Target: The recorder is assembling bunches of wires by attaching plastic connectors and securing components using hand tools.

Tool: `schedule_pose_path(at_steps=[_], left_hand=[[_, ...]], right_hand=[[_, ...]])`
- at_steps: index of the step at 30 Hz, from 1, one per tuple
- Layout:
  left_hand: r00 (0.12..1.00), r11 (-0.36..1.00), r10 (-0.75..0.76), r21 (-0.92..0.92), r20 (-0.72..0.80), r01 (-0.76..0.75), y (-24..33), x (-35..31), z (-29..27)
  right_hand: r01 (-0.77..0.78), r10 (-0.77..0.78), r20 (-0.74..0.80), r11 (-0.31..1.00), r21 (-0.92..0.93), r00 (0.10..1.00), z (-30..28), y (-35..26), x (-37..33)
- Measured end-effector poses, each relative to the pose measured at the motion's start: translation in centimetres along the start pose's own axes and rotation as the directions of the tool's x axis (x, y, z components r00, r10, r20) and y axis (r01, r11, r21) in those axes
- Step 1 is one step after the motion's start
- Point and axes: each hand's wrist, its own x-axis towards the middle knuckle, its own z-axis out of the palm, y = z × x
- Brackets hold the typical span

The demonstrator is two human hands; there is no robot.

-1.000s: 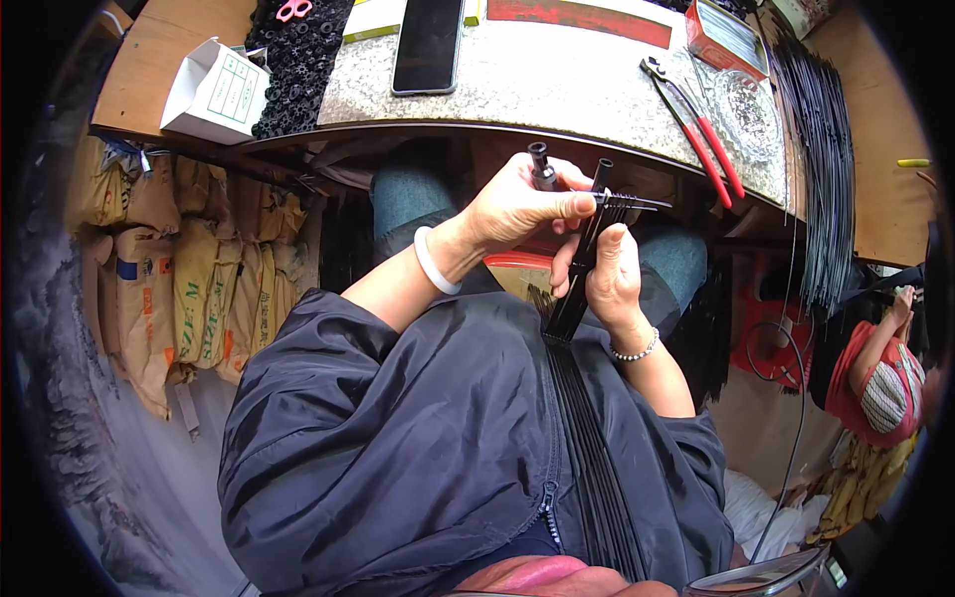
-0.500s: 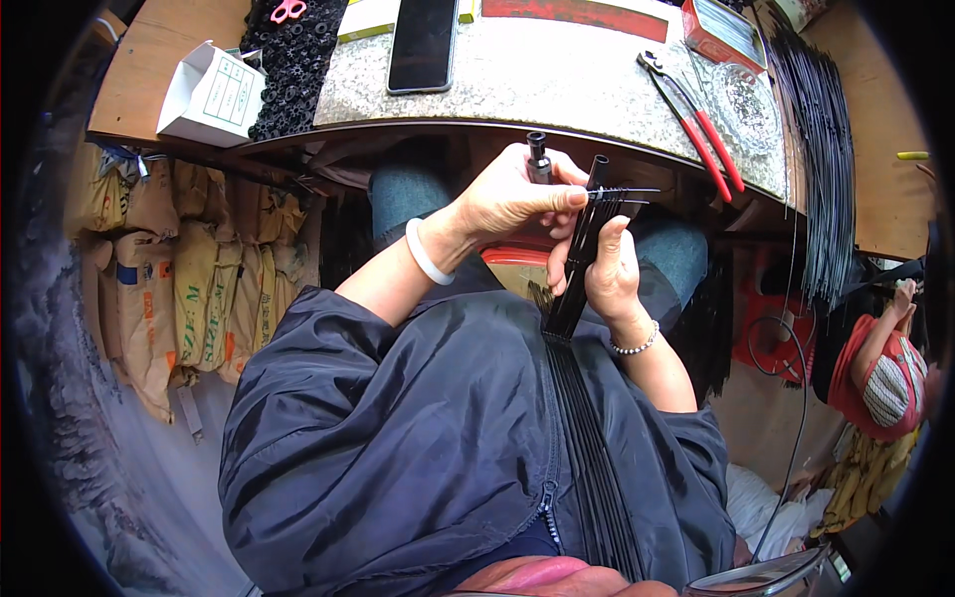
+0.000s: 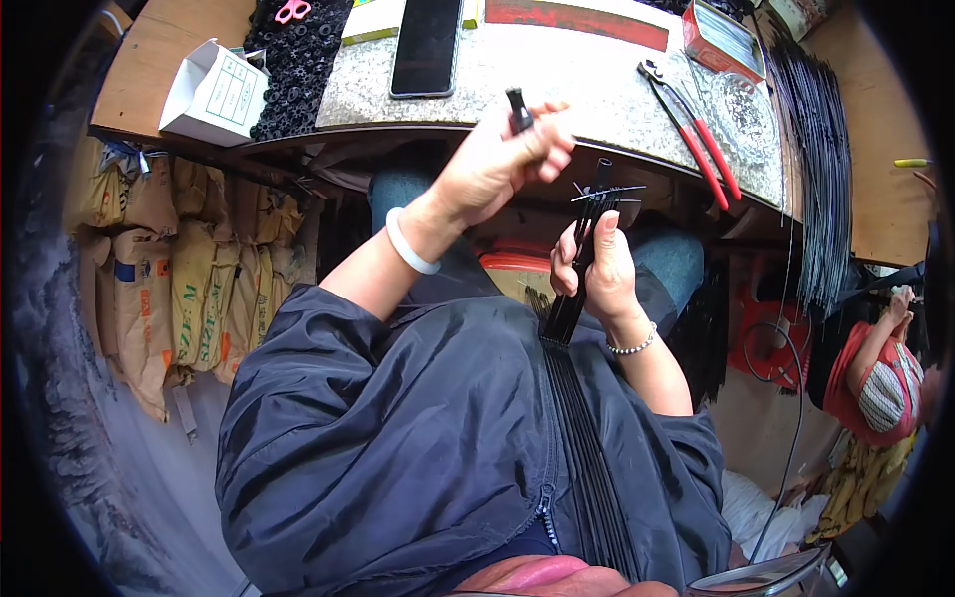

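Brown and yellowish sacks (image 3: pixel 144 298) fill the far left, their contents hidden; beside them, on the surface (image 3: pixel 557 85), a white carton (image 3: pixel 214 95) lies open with its flaps spread (what it holds cannot be made out). Farther right, a red box (image 3: pixel 726 47) holds a layer of thin pale pieces, and next to it sits a clear glass dish (image 3: pixel 744 117) whose contents are hard to tell. The pile of small black parts (image 3: pixel 290 85) and the dark phone (image 3: pixel 426 50) are cut off by the upper edge. The left hand (image 3: pixel 497 164) is raised near the surface's front edge, wrist bent, fingers partly curled round a short black tube (image 3: pixel 519 111). To its right, the right hand (image 3: pixel 605 279) is closed around a bundle of thin black rods (image 3: pixel 563 320), thumb upward; fingers hide part of the bundle, which slants down over the dark jacket (image 3: pixel 428 428).
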Motion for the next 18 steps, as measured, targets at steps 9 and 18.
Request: schedule_pose_path(at_steps=[9, 18], left_hand=[[0.993, 0.981, -0.078, 0.182, 0.087, 0.061, 0.6, 1.2, 2.9], [0.991, 0.982, -0.101, 0.169, 0.09, 0.085, 0.3, 1.2, 2.8]], right_hand=[[-0.02, 0.017, -0.06, 0.999, -0.036, 0.998, 0.4, -0.1, -0.1], [-0.011, 0.006, -0.085, 0.998, -0.06, 0.996, 0.3, -0.3, -0.1]])
